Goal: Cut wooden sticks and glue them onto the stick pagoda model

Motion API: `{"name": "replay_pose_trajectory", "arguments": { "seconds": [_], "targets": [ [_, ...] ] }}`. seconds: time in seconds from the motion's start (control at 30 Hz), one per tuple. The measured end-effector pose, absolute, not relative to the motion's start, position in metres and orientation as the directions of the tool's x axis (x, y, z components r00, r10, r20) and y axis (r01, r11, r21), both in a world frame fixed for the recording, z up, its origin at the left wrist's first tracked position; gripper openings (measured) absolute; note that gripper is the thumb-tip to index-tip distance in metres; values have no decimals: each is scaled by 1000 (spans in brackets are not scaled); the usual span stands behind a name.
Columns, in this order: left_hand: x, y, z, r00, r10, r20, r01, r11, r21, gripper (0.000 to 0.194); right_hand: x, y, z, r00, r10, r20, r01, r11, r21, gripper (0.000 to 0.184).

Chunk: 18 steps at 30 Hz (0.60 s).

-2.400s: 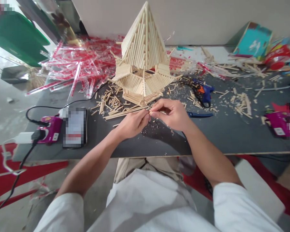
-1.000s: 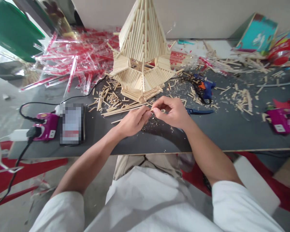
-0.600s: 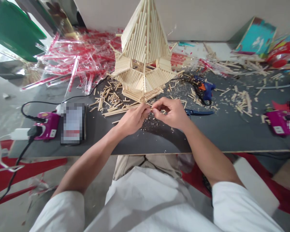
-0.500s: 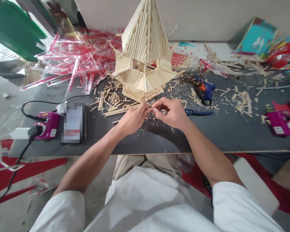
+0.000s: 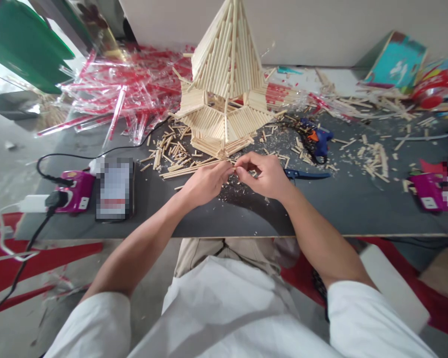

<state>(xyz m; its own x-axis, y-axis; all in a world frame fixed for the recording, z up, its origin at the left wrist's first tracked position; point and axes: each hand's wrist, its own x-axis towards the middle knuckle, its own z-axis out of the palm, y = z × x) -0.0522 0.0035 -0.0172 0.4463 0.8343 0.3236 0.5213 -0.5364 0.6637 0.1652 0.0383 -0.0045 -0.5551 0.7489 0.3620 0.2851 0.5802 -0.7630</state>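
My left hand (image 5: 208, 183) and my right hand (image 5: 266, 175) meet over the table, just in front of a tower-like model (image 5: 227, 64) built of thin wooden sticks. Thumb and forefinger of each hand are pinched together on a small wooden stick (image 5: 235, 168), mostly hidden by the fingertips. The model has a pointed roof above a wider, flared tier. Loose long sticks (image 5: 182, 172) lie by my left fingers. Beyond my right hand rests a dark blue knife-like tool (image 5: 309, 175), partly covered by that hand.
Cut stick pieces (image 5: 168, 148) litter the dark table (image 5: 153, 219). A blue glue gun (image 5: 323, 141) lies right of the model. At left are a phone (image 5: 115, 191), a purple power strip (image 5: 76, 191) with cables, and a heap of red and clear plastic wrappers (image 5: 134, 87).
The view has shifted very slightly. Both hands keep nearly the same pinched pose at the same spot.
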Motion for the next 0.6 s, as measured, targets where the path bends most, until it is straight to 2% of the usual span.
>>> {"name": "replay_pose_trajectory", "arguments": {
  "seconds": [0.23,0.6],
  "targets": [
    [-56,5,-16,507,795,333,503,-586,635,16,165,39,-3,-702,651,288,353,669,-654,24],
    [-54,3,-14,507,785,357,527,-610,592,17,168,40,-5,-719,647,252,317,628,-711,24]
  ]
}}
